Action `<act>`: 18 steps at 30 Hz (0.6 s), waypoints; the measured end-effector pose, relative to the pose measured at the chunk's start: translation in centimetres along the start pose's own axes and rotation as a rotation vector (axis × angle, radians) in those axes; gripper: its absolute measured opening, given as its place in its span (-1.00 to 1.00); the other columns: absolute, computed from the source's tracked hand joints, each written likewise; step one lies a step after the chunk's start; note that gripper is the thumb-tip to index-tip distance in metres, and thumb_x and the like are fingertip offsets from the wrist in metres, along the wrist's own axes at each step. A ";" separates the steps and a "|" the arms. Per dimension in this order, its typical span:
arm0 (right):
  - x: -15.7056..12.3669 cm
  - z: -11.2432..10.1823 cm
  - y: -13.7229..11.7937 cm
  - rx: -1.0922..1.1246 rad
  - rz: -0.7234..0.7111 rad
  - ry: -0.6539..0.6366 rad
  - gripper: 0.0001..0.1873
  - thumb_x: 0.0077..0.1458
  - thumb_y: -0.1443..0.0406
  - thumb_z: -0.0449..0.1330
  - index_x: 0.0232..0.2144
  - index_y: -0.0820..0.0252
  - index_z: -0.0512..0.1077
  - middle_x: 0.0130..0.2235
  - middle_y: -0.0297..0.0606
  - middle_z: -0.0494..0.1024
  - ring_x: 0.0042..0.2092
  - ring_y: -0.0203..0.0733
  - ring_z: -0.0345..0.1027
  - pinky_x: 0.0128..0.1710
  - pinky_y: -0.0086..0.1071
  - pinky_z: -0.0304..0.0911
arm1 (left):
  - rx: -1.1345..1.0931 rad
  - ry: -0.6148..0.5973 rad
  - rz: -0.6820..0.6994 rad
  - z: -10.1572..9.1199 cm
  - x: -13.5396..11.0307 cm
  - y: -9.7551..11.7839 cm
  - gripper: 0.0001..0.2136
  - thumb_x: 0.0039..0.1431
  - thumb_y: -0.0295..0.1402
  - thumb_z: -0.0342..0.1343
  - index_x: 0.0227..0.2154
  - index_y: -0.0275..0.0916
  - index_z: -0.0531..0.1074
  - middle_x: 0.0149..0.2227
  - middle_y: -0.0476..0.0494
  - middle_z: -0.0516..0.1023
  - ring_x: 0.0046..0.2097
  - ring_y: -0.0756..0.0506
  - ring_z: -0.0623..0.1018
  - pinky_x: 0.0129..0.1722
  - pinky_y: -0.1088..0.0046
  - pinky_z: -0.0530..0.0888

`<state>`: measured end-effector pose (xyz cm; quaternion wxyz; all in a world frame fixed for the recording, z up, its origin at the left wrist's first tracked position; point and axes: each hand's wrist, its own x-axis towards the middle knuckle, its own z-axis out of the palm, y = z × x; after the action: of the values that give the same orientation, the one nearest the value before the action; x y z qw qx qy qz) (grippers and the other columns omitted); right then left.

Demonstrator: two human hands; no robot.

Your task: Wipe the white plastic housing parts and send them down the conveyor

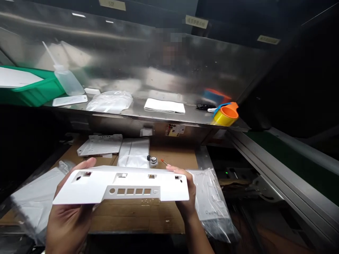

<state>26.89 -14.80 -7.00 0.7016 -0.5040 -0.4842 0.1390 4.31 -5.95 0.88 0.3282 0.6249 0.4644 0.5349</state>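
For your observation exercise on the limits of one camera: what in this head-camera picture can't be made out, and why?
- Underside of the white plastic panel: faces away from the head view.
- Left hand and right hand: most fingers hidden behind the panel.
- Labels on the upper shelf edge: too small and blurred to read.
- Green bin: cut off by the left edge.
- Bagged part: blurred by wrinkled plastic.

the white panel (122, 185) hides both palms — shelf labels (196, 22) too blurred to read.
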 end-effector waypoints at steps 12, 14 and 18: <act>0.3 -0.8 2.8 0.055 -0.061 -0.058 -0.70 0.27 0.29 0.22 0.05 -0.04 0.43 0.11 -0.22 0.60 0.18 0.06 0.48 0.20 0.08 0.37 | -0.115 -0.022 0.014 -0.8 -0.4 0.7 -0.49 0.12 -0.24 0.38 0.14 -0.06 0.44 0.26 -0.09 0.47 0.35 -0.28 0.34 0.36 0.21 0.28; 0.1 -0.9 3.1 0.061 -0.100 -0.035 -0.72 0.31 0.26 0.17 0.06 -0.01 0.43 0.12 -0.20 0.59 0.18 0.10 0.47 0.20 0.14 0.35 | -0.201 -0.034 -0.014 -0.8 -0.4 0.5 -0.53 0.11 -0.22 0.39 0.09 -0.04 0.47 0.23 -0.08 0.51 0.36 -0.28 0.33 0.36 0.19 0.28; -0.7 -1.6 3.5 0.047 -0.186 0.018 -0.71 0.33 0.22 0.14 0.07 0.00 0.45 0.13 -0.19 0.59 0.19 0.17 0.45 0.19 0.22 0.33 | -0.362 -0.092 -0.070 -1.1 0.3 -2.0 -0.43 0.04 -0.11 0.42 0.13 0.02 0.46 0.37 -0.03 0.34 0.40 -0.28 0.25 0.36 0.26 0.28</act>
<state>28.86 -14.56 -10.33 0.7273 -0.4417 -0.5192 0.0799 2.80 -5.01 -0.60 0.4748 0.5628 0.3664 0.5688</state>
